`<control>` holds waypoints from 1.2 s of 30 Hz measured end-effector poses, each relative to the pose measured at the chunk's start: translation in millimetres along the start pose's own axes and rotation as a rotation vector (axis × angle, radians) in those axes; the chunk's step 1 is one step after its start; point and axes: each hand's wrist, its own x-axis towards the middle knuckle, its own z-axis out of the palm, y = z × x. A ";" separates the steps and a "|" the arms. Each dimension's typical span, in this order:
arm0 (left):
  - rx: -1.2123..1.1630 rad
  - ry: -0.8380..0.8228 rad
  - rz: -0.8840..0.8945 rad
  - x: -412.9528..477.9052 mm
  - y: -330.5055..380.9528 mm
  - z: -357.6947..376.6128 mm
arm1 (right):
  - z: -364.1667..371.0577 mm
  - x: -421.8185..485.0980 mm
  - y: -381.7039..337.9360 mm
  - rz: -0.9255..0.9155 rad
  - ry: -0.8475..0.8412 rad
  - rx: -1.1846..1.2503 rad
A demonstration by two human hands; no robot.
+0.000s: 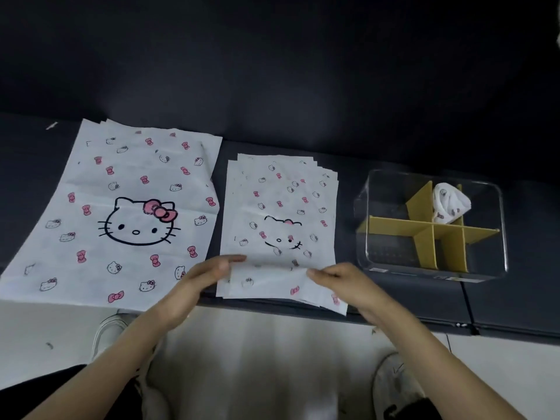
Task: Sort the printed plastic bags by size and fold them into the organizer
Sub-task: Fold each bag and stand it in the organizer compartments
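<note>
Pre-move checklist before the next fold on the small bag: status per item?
1. Left hand pinches the near edge of the top small bag: ok.
2. Right hand pinches the same edge: ok.
3. Only one bag lifted off the small stack: cannot tell, the layers overlap at the near edge.
4. Large stack lies apart from the small stack, out of the fold's way: ok.
5. Free compartment in the organizer: ok, one folded bag sits in a rear compartment and the near ones show nothing.
6. Lifted edge square to the bag's sides: cannot tell.
</note>
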 end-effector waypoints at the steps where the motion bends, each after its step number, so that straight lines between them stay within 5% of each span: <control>1: -0.034 0.017 0.006 4.6 4.2 -0.2 | -3.6 7.1 -7.8 0.041 0.007 0.015; 6: 0.230 0.489 -0.029 28.9 13.4 23.2 | -7.3 31.8 -32.3 0.246 0.072 0.134; 9: 0.341 0.592 -0.094 40.3 7.5 27.8 | -2.4 23.0 -20.2 0.335 0.220 0.340; 12: 0.452 0.641 -0.119 44.6 -4.5 31.0 | 11.2 7.1 -2.5 0.214 0.344 0.492; 19: 0.594 0.691 -0.096 42.9 -9.9 42.9 | 28.7 38.1 21.1 -0.042 0.714 -0.178; 22: 0.990 0.743 0.121 40.7 -20.0 42.6 | 25.4 46.8 15.3 -0.087 0.733 -0.257; 27: 1.239 0.419 0.483 46.5 -43.1 53.1 | 15.7 58.8 8.7 -0.099 0.701 -0.293; 30: 1.278 0.299 0.454 53.9 -52.6 63.2 | 12.5 63.0 5.7 -0.082 0.696 -0.300; 36: 1.265 0.318 0.382 61.6 -58.7 69.7 | 10.6 70.4 5.1 -0.055 0.691 -0.295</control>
